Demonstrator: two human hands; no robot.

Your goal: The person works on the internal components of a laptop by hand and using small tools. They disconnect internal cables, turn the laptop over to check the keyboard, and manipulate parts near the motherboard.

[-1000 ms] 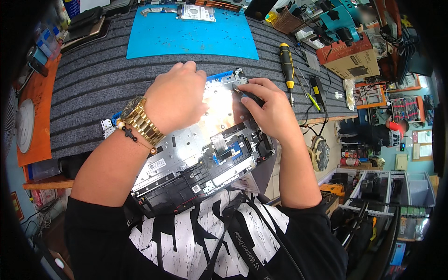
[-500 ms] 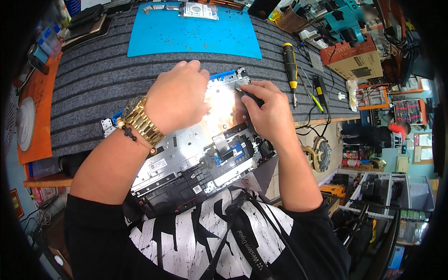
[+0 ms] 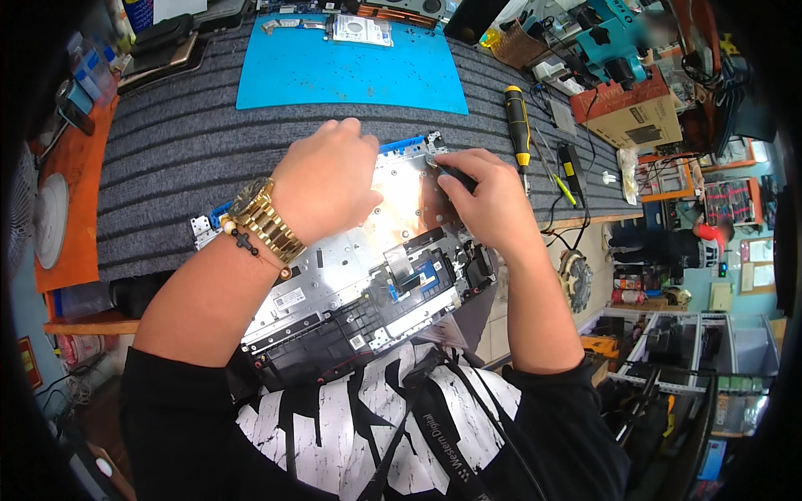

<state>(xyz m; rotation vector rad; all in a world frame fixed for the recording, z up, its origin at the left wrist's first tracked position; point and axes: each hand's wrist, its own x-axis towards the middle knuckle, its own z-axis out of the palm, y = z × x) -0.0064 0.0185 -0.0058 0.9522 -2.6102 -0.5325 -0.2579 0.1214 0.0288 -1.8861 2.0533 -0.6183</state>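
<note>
An opened laptop chassis (image 3: 334, 271) lies tilted before me, its near edge by my body and its far side on the striped grey cloth. Bare silver metal covers most of it, with black parts and a blue-labelled module (image 3: 424, 274) along the near right side. My left hand (image 3: 330, 179) rests over the far middle of the metal, fingers curled down and their tips hidden. At the far right corner, my right hand (image 3: 493, 204) is closed on a slim dark tool (image 3: 455, 175). Its silvery tip touches or hovers just above the metal; I cannot tell which.
A blue mat (image 3: 351, 79) with scattered dark specks bears a hard drive (image 3: 361, 31). To the right lie a yellow-black screwdriver (image 3: 518, 125), a thin green-ended tool (image 3: 563, 190) and cables, near a cardboard box (image 3: 639, 121). The bench edge (image 3: 92, 327) runs on the left.
The whole view has shifted slightly, with the bench and chassis a little lower in it. Both hands keep about the same places on the chassis, and the right still holds the dark tool.
</note>
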